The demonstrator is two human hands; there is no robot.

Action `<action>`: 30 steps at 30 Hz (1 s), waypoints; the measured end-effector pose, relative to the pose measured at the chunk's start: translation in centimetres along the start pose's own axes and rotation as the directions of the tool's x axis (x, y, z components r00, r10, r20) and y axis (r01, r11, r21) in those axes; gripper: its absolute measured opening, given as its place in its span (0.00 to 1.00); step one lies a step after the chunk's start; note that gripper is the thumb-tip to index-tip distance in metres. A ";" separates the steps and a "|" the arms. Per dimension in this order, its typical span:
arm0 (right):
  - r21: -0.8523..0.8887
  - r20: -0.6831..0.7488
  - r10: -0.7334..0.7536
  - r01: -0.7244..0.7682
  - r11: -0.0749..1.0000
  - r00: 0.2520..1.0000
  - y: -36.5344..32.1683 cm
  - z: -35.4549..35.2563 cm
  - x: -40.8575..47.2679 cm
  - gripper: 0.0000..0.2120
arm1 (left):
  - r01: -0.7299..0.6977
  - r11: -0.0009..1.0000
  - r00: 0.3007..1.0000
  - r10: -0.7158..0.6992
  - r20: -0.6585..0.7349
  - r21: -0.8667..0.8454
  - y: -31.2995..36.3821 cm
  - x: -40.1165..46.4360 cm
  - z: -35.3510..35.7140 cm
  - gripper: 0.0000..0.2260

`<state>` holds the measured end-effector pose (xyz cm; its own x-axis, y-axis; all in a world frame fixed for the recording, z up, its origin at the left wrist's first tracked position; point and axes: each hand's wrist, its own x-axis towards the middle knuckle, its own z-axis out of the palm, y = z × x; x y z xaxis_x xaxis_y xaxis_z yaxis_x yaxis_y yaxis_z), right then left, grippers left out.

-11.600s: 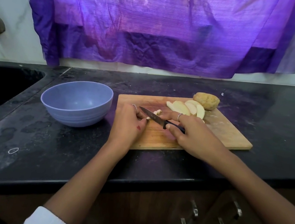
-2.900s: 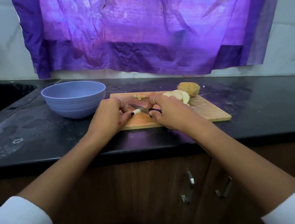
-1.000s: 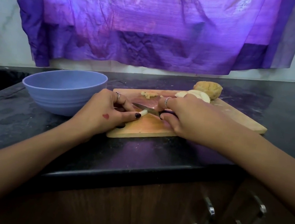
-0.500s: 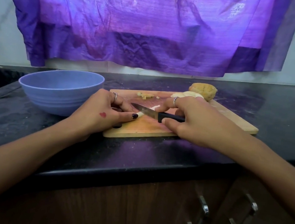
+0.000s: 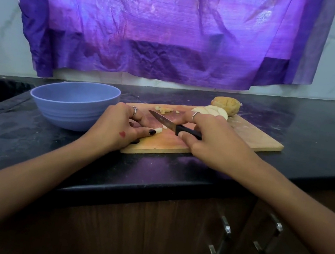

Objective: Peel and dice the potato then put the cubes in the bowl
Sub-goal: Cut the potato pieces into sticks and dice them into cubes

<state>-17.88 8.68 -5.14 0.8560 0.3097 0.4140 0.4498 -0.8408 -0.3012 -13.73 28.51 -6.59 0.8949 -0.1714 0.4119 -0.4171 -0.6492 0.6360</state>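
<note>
Right hand is gripping the knife by its black handle, grip closed tight around it, index finger lying forward along the top. Blade is pointing left and away, tip raised just above the cutting board, heel of the blade sitting near a small cut piece

Left hand is resting on the near-left corner of the board, fingers curled in; thumb with a dark nail is pressing against a pale potato strip, grip narrow on it, though fingers under the palm are hidden so can't tell how much of the strip it's holding. Ring showing on one left finger, small red heart mark on the back of the hand

Diced potato cubes are lying in a small loose pile at the far edge of the board, beyond the blade tip. Potato slices are stacked fanned at the far-right area of the board, partly hidden behind the right hand. Unpeeled potato chunk is sitting just behind the slices, touching them, at the board's far edge

Blue bowl is standing on the black counter just left of the board, close to the left hand; inside not visible from this angle

Purple cloth is hanging on the wall behind the counter
</note>
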 end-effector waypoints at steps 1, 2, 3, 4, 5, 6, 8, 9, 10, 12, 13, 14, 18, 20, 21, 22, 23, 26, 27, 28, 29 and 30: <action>0.012 0.014 0.014 -0.014 1.000 1.000 0.0 -0.1 0.0 0.12 | -0.006 1.000 1.000 0.006 -0.001 0.005 0.0 0.0 0.0 0.07; 0.010 0.029 0.017 -0.017 1.000 0.999 -0.1 -0.3 -0.1 0.11 | -0.013 1.000 1.000 0.013 -0.001 0.011 0.0 0.0 0.1 0.08; 0.001 0.042 0.016 -0.016 1.000 0.999 -0.2 -0.4 -0.1 0.11 | -0.018 1.000 1.000 0.018 -0.002 0.015 0.0 0.0 0.1 0.08; -0.011 0.054 0.015 -0.014 1.000 0.998 -0.4 -0.4 -0.1 0.11 | -0.020 1.000 1.000 0.020 -0.001 0.018 -0.1 0.0 0.1 0.09; -0.018 0.057 0.015 -0.014 1.000 0.998 -0.6 -0.4 -0.1 0.11 | -0.021 1.000 1.000 0.021 -0.001 0.020 -0.1 0.0 0.1 0.09; -0.024 0.057 0.020 -0.019 1.000 0.998 -0.7 -0.2 0.1 0.11 | -0.022 0.999 1.000 0.022 -0.002 0.025 -0.1 0.0 0.1 0.09; -0.045 0.066 0.036 -0.033 0.998 0.997 -1.0 0.1 0.5 0.12 | -0.029 0.999 1.000 0.029 -0.005 0.040 0.0 0.1 0.1 0.10; -0.061 0.075 0.041 -0.036 0.997 0.996 -1.1 0.3 0.8 0.12 | -0.037 0.998 0.999 0.038 -0.007 0.053 0.0 0.1 0.2 0.10; -0.075 0.081 0.046 -0.040 0.996 0.996 -1.2 0.3 1.0 0.12 | -0.045 0.997 0.999 0.046 -0.009 0.066 0.1 0.1 0.2 0.10; -0.087 0.091 0.062 -0.055 0.995 0.994 -1.5 0.3 1.0 0.12 | -0.056 0.995 0.998 0.058 -0.011 0.081 0.2 0.0 0.1 0.11; -0.093 0.095 0.060 -0.051 0.994 0.994 -1.5 0.2 0.9 0.12 | -0.056 0.995 0.998 0.057 -0.009 0.078 0.2 0.0 0.1 0.11; -0.109 0.104 0.051 -0.040 0.993 0.993 -1.6 0.1 0.7 0.12 | -0.051 0.996 0.999 0.052 -0.007 0.069 0.3 -0.1 0.0 0.10; -0.196 0.095 0.039 -0.019 0.980 0.995 -1.9 -0.2 -0.3 0.12 | -0.026 0.998 1.000 0.026 0.006 0.051 0.6 -0.3 -0.1 0.10; -0.176 0.053 0.045 -0.035 0.984 0.998 -1.9 -0.2 -0.7 0.11 | -0.018 0.998 1.000 0.017 0.016 0.055 0.7 -0.4 -0.3 0.09; -0.136 0.034 0.043 -0.038 0.990 0.998 -1.9 -0.2 -0.8 0.11 | -0.018 0.998 1.000 0.017 0.025 0.058 0.7 -0.4 -0.3 0.09; -0.091 0.024 0.040 -0.037 0.995 0.999 -1.9 -0.2 -1.0 0.11 | -0.019 0.998 0.999 0.018 0.032 0.060 0.7 -0.5 -0.4 0.09; -0.054 0.024 0.039 -0.037 0.998 0.999 -1.9 -0.2 -1.1 0.11 | -0.022 0.998 0.999 0.020 0.035 0.062 0.7 -0.5 -0.5 0.09; -0.003 0.024 0.039 -0.039 0.999 0.999 -1.8 -0.2 -1.1 0.10 | -0.051 0.995 0.998 0.048 0.038 0.086 0.8 -0.6 -0.5 0.12; 0.012 0.013 0.041 -0.041 0.999 0.999 -1.6 -0.2 -1.0 0.10 | -0.063 0.993 0.997 0.059 0.040 0.100 0.8 -0.6 -0.5 0.13; 0.025 -0.001 0.044 -0.044 0.999 0.999 -1.5 -0.3 -0.8 0.11 | -0.073 0.991 0.997 0.069 0.040 0.109 0.9 -0.6 -0.5 0.13; 0.037 -0.010 0.044 -0.044 0.998 0.999 -1.5 -0.3 -0.7 0.11 | -0.081 0.990 0.996 0.077 0.038 0.113 0.9 -0.6 -0.4 0.14; 0.043 -0.013 0.044 -0.044 0.998 0.999 -1.4 -0.3 -0.6 0.11 | -0.090 0.989 0.996 0.086 0.034 0.115 0.9 -0.5 -0.4 0.14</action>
<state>-19.13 9.58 -4.71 0.8716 0.2663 0.4115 0.4225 -0.8338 -0.3553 -14.65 28.26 -5.95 0.8605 -0.2518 0.4429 -0.4747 -0.7120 0.5175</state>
